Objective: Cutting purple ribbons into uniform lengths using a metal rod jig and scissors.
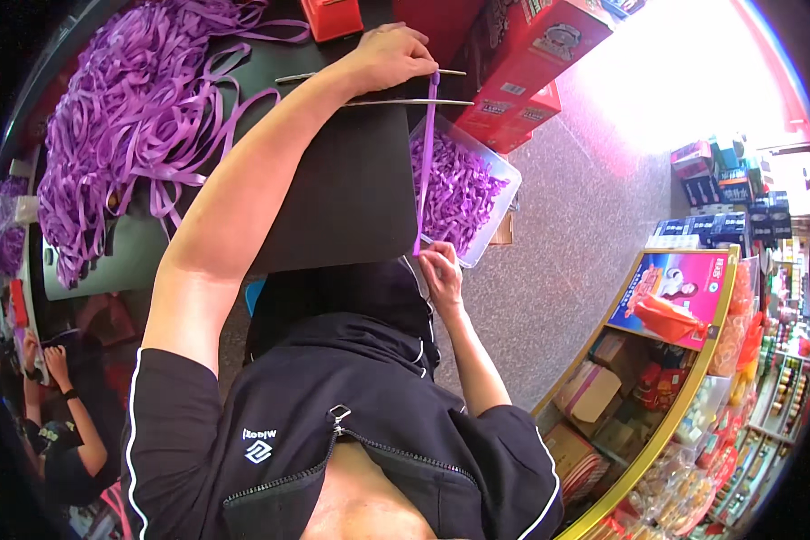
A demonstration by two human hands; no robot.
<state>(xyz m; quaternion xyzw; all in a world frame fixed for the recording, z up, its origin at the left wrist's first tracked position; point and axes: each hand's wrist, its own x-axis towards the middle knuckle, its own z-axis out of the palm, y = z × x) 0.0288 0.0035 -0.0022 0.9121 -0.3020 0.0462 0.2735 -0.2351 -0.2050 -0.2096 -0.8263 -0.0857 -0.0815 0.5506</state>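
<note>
A narrow purple ribbon [427,153] is stretched between my two hands, beyond the right edge of a dark tabletop [351,198]. At its far end my left hand [389,59] pinches it, beside two thin metal rods [409,103] that stick out past the table. My right hand [443,273] is closed on the near end, close to the table's front corner. A small dark tip shows by the right fingers; I cannot make out what it is. Under the ribbon stands a clear plastic bin [504,198] with many short purple ribbon pieces [463,184].
A large heap of purple ribbon [126,126] covers the table's left side. A red object [335,18] sits at the far edge. Red boxes [531,54] are stacked beyond the bin. At right stands a gold-edged display case [639,468]. Another person's hands [56,364] show at far left.
</note>
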